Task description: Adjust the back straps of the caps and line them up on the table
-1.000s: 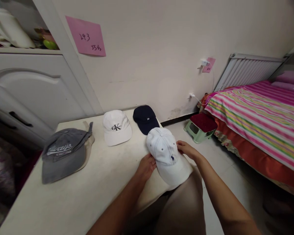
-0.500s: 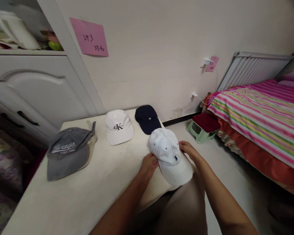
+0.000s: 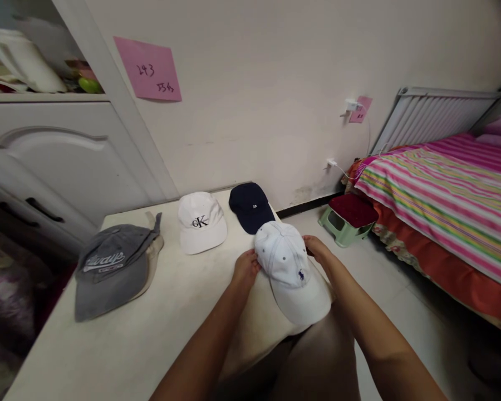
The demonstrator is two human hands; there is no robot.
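A pale blue-white baseball cap (image 3: 284,256) with a small dark blue logo lies at the table's right front corner, its brim toward me. My left hand (image 3: 247,266) grips its left rear edge, fingertips partly hidden by the cap. At the cap's right edge, my right hand (image 3: 315,248) is closed on it, some fingers tucked behind. Just beyond sits a navy cap (image 3: 248,205). Left of that is a white cap (image 3: 201,217) with black letters. A grey cap (image 3: 116,264) with white script rests farther left, overlapping a beige cap (image 3: 153,257) beneath it.
The cream table (image 3: 167,340) stands against the wall, which bears a pink paper note (image 3: 150,69). A white cabinet (image 3: 54,156) is on the left. To the right are a green stool (image 3: 341,223) with a red top and a bed with a striped cover (image 3: 442,184).
My left hand has slid back along the pale cap's left edge, away from the brim. The pale cap has barely shifted, and the view has tilted slightly.
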